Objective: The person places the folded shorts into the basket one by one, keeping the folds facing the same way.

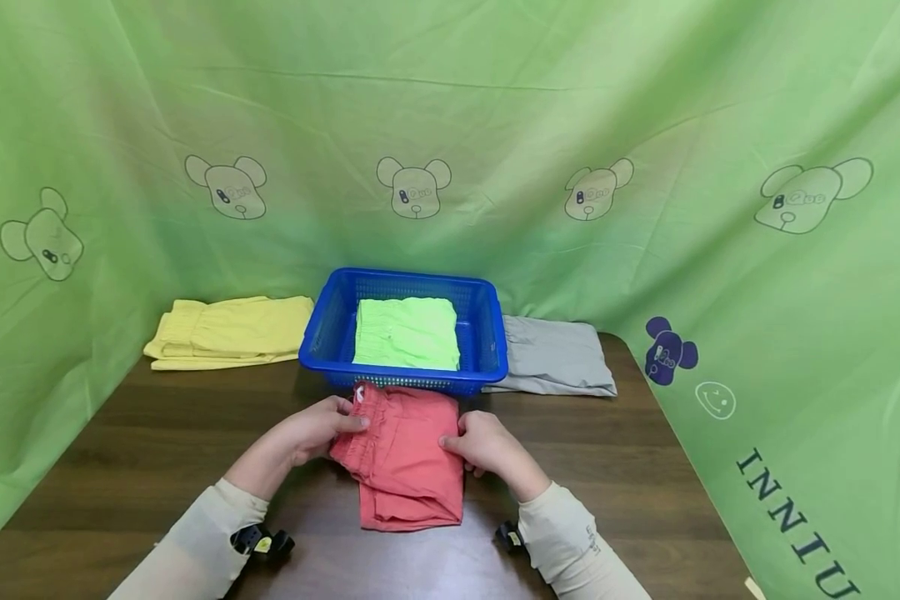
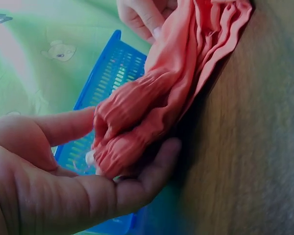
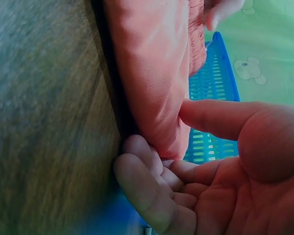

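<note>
Folded red pants (image 1: 416, 454) with a gathered elastic waistband lie in front of the blue basket in the head view. My left hand (image 1: 318, 429) grips them at the waistband end, thumb on top and fingers underneath, as the left wrist view shows on the red fabric (image 2: 137, 112). At the opposite folded side, my right hand (image 1: 491, 446) pinches the cloth between thumb and curled fingers. In the right wrist view that edge of the pants (image 3: 157, 88) sits between the thumb and fingers, close over the table.
The blue basket (image 1: 405, 372) holds a folded neon-green garment (image 1: 407, 333). Folded yellow pants (image 1: 232, 329) lie to its left and a folded grey garment (image 1: 558, 354) to its right. A green curtain (image 1: 495, 108) hangs behind the wooden table (image 1: 607, 500).
</note>
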The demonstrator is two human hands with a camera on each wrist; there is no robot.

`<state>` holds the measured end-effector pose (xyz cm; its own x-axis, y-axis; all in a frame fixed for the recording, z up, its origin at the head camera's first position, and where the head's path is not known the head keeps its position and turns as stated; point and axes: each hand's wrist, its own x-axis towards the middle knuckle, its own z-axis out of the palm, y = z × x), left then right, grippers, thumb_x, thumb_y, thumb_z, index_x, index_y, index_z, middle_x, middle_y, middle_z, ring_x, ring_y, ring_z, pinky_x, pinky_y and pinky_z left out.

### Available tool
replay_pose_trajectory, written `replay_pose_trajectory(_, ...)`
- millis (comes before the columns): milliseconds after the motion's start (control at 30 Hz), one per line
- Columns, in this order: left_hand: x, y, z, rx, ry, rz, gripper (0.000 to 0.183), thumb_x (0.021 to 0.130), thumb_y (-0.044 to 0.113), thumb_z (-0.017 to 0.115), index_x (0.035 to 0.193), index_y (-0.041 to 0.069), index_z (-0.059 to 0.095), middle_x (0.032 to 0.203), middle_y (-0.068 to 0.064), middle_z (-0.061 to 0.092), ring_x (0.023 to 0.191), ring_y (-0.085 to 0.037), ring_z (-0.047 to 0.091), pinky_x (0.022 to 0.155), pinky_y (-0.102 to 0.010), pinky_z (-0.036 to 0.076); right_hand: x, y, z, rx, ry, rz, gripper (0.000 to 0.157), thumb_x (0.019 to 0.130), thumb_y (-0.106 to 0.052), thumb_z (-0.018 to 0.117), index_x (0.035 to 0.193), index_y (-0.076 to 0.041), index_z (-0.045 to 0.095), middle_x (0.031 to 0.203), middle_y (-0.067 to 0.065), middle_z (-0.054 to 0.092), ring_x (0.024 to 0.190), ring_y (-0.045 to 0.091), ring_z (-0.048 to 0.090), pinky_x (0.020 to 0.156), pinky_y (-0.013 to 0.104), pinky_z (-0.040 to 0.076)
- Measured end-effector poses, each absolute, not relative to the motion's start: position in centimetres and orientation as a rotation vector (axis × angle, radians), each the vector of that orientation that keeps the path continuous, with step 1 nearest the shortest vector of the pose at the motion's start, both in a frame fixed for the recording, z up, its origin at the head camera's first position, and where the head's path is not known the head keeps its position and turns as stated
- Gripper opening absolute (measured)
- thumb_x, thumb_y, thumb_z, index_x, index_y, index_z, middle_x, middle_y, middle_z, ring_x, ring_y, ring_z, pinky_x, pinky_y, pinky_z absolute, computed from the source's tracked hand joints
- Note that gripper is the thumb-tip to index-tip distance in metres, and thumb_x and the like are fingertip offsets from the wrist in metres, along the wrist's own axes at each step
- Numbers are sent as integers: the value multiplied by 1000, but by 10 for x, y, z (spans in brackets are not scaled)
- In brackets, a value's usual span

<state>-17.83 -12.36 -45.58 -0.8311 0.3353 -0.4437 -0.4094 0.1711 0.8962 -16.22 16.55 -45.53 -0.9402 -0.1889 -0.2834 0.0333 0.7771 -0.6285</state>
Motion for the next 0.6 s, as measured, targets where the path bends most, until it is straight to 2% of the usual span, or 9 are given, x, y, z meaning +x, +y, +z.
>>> replay_pose_trajectory(100,-178,-121,-458,-81,1867,1734,47,98,8,64,132,-6,35,108,-18,62,88,-22,68,76,-36,61,-162,165,-454,-118,2646,-945,31,93,-28,74,73,-9,60,53,5,56,46,23,60,47,38,55)
replay_pose_trajectory(267,-179,-119,-461,-55,1801,1779,42,99,6,61,134,-11,46,101,-14,72,86,-22,74,80,-40,62,-161,164,-452,-109,2648,-965,31,93,-27,74,74,-8,60,56,5,57,47,25,63,47,37,55)
replay_pose_trajectory(400,-179,-119,-462,-72,1767,1802,45,98,7,61,136,-10,45,97,-11,73,84,-21,75,79,-40,62,-162,163,-452,-100,2645,-976,30,93,-27,74,76,-6,61,57,5,56,47,25,63,47,37,55)
replay_pose_trajectory(600,-178,-120,-463,-24,1758,1779,49,99,8,60,141,-8,40,102,-13,72,87,-22,74,80,-42,62,-163,165,-453,-79,2623,-999,30,93,-26,75,77,-5,61,58,5,56,46,25,63,46,36,56)
